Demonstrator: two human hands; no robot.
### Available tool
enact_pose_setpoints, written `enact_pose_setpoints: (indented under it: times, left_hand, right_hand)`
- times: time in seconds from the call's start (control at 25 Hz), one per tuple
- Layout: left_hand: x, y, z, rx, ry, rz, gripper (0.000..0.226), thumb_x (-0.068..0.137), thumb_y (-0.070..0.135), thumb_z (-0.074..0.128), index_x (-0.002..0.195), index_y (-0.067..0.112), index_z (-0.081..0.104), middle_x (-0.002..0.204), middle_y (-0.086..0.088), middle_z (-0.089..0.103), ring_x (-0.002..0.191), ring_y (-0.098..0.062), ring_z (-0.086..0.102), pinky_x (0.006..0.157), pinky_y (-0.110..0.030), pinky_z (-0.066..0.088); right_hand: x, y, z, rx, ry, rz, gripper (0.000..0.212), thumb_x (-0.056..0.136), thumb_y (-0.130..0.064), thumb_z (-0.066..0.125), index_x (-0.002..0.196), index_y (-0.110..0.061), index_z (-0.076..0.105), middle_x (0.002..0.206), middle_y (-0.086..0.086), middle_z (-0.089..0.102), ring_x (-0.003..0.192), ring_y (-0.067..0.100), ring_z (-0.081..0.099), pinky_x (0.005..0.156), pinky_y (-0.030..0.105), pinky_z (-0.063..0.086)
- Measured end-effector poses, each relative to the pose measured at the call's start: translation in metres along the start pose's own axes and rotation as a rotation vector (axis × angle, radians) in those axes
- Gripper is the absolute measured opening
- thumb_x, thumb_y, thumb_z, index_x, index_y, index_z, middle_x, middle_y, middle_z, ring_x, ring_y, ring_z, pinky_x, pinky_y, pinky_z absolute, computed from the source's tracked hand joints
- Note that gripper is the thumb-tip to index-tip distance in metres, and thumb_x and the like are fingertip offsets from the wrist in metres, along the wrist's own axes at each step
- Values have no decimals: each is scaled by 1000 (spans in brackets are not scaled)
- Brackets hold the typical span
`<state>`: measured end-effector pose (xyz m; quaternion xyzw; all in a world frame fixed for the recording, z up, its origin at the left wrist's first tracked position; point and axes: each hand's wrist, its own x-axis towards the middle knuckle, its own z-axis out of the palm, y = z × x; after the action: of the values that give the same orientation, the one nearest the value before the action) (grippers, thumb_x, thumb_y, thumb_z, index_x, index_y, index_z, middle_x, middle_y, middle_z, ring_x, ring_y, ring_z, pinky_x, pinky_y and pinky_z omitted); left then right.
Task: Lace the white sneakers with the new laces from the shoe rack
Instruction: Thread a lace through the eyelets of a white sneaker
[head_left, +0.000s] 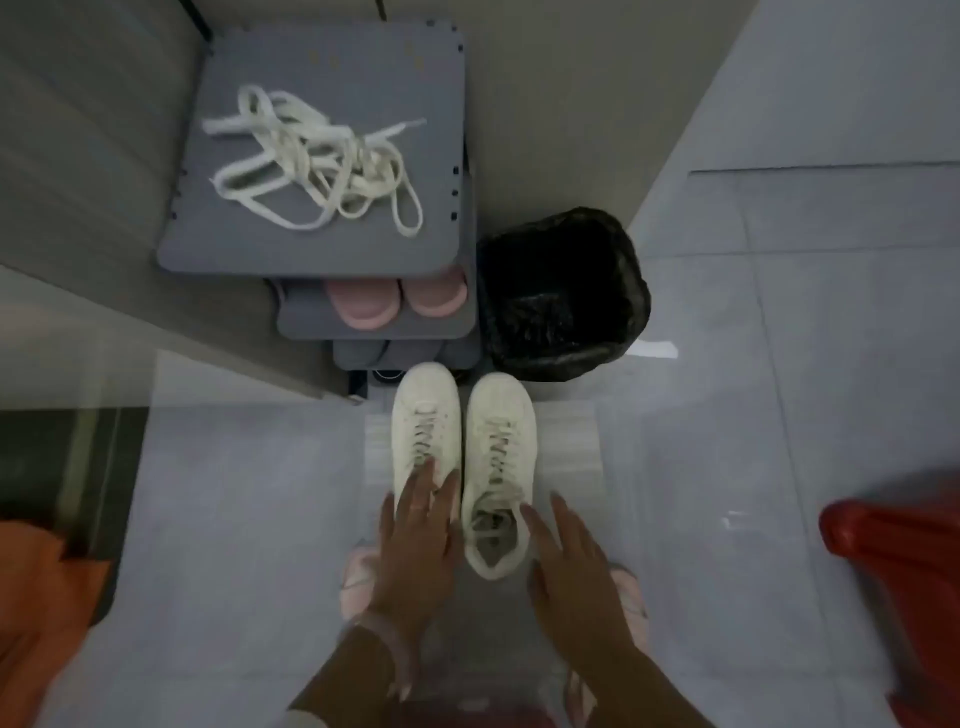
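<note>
so, sneakers: the two white sneakers stand side by side on a pale mat on the floor, toes toward the shoe rack, probably set there so both are in easy reach; both look already threaded with laces.
new laces: a loose tangle of white laces lies near the middle of the rack's top shelf, well apart from the sneakers, untouched.
left hand: the left hand lies over the heel end of the left sneaker, fingers straight and slightly spread, gripping nothing.
right hand: the right hand hovers just beside the right sneaker's heel, fingers straight and spread, holding nothing.
rack: pink slippers sit on a lower shelf.
room: glossy grey floor tiles; a black-lined bin stands just beside the rack's right edge.
judgement: lacing seems not yet begun.
</note>
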<state>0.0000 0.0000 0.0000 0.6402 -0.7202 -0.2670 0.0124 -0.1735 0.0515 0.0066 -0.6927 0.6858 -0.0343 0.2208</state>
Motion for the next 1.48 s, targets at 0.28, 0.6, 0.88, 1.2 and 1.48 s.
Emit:
enact_pose_setpoints:
  times: [0.28, 0.6, 0.88, 1.2, 1.48]
  left_hand:
    - [52, -11, 54, 222, 237, -11, 38, 74, 40, 39, 92, 29, 70, 123, 0, 63, 122, -18, 38, 96, -43, 27]
    - [77, 11, 35, 266, 55, -64, 26, 72, 38, 52, 87, 22, 66, 93, 6, 70, 110, -28, 62, 81, -51, 50]
    - [59, -7, -35, -44, -310, 203, 40, 99, 27, 37, 138, 19, 38, 142, -3, 41, 130, -20, 38, 103, -28, 31]
    - [-35, -8, -34, -231, -35, 273, 25, 91, 13, 49, 112, 11, 64, 112, -7, 64, 96, -16, 59, 82, -19, 41]
    - [-7, -9, -37, -201, -24, 224, 26, 93, 14, 49, 114, 10, 64, 115, -3, 64, 95, -14, 61, 72, -13, 38]
  right_hand:
    - [79, -28, 74, 330, 308, 42, 39, 87, -31, 36, 123, -23, 50, 135, 14, 51, 121, 29, 44, 96, 39, 46]
    - [112, -27, 46, 343, 179, 118, 29, 94, -22, 40, 111, -16, 63, 127, -4, 49, 124, 22, 34, 97, 23, 35]
    - [52, 0, -4, 401, -119, -30, 43, 96, -16, 46, 138, -21, 38, 142, -4, 37, 130, 8, 36, 94, 5, 20]
    - [-25, 7, -21, 339, 53, 183, 30, 93, -12, 48, 120, -17, 59, 119, 6, 60, 98, 17, 57, 83, 22, 43]
    - [2, -20, -33, 410, 119, 323, 18, 88, -17, 53, 102, -16, 63, 100, 3, 63, 94, 20, 60, 78, 27, 45]
